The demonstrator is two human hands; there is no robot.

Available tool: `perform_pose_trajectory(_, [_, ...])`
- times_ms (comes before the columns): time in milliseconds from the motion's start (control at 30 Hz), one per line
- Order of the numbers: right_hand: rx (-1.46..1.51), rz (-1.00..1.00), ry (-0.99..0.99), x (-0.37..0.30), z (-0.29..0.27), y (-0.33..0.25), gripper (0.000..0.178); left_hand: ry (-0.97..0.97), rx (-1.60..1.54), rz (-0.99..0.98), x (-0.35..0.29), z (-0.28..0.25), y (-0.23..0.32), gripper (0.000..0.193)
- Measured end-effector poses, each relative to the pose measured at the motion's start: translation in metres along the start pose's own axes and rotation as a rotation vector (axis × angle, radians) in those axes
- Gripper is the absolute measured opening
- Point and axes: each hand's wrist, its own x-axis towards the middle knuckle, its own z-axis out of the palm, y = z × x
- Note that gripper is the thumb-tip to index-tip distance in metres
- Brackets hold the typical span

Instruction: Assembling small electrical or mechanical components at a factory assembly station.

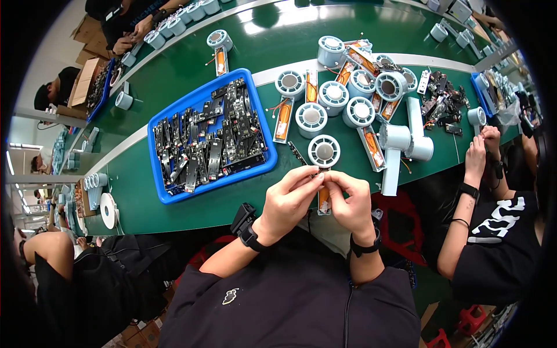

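At the table's near edge, my left hand [290,198] and my right hand [351,203] meet fingertip to fingertip, both closed in a pinch. They are over the neck of a light-blue handheld fan [323,152] with a round grille. Its open handle [324,201], with an orange part inside, shows below my fingers. Whatever small piece the fingertips pinch is hidden. A narrow black circuit board [297,152] lies just left of the fan head. Farther left, a blue tray [158,191] holds many loose black circuit boards [213,158].
More light-blue fans [333,95], several with open orange-filled handles, crowd the green table [130,206] beyond my hands. A heap of dark parts [444,101] lies at the right. There a co-worker's hands [481,145] hold a fan. Another blue tray [484,95] stands behind.
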Motion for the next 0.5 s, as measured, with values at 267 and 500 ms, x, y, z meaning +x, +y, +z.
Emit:
perform_pose_trajectory(267, [0.055, 0.012, 0.090, -0.007, 0.009, -0.001, 0.018, 0.001, 0.025, -0.025, -0.002, 0.003, 0.004, 0.030])
perform_pose_trajectory(500, [0.281, 0.126, 0.006, -0.012, -0.004, 0.010, 0.013, -0.139, 0.090, 0.017, 0.012, -0.012, 0.016, 0.033])
